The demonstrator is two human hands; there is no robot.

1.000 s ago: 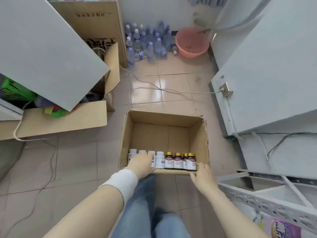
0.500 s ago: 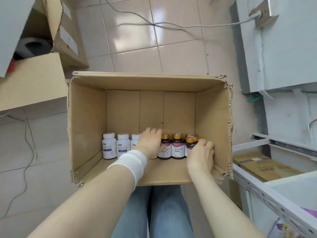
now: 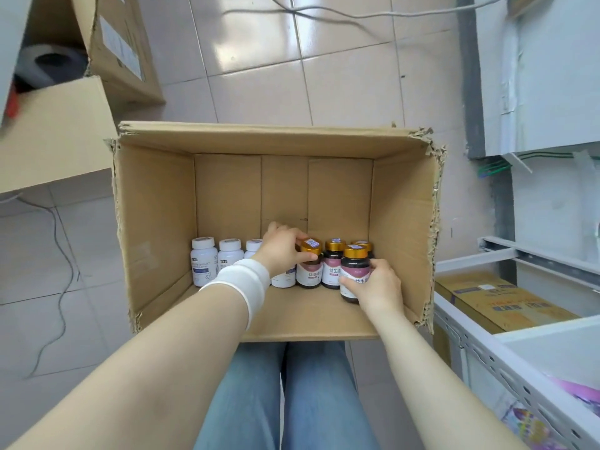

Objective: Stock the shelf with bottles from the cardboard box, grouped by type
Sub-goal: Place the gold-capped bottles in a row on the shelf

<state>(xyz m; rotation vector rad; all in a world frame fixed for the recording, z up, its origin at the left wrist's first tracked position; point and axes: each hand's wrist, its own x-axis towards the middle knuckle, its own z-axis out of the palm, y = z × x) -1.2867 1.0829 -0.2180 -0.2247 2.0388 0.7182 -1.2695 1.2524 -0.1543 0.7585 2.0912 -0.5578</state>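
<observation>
An open cardboard box (image 3: 156,222) stands on the tiled floor in front of my knees. Inside, a row of white bottles (image 3: 204,266) stands on the left and dark brown bottles with gold caps (image 3: 333,267) on the right. My left hand (image 3: 281,251), with a white wristband, grips the cap of the leftmost gold-capped bottle (image 3: 309,271). A white bottle is partly hidden behind that hand. My right hand (image 3: 378,287) holds another gold-capped bottle (image 3: 354,269), slightly in front of the row. The grey metal shelf (image 3: 506,362) is at the right.
A flat brown carton (image 3: 500,300) lies on a lower shelf level at the right. More cardboard boxes (image 3: 58,131) stand at the left, and cables (image 3: 61,261) trail across the floor. A grey cabinet (image 3: 535,76) rises at the upper right.
The view has come closer to the box. My left hand has closed on a gold cap, and my right hand has taken hold of a brown bottle and drawn it forward.
</observation>
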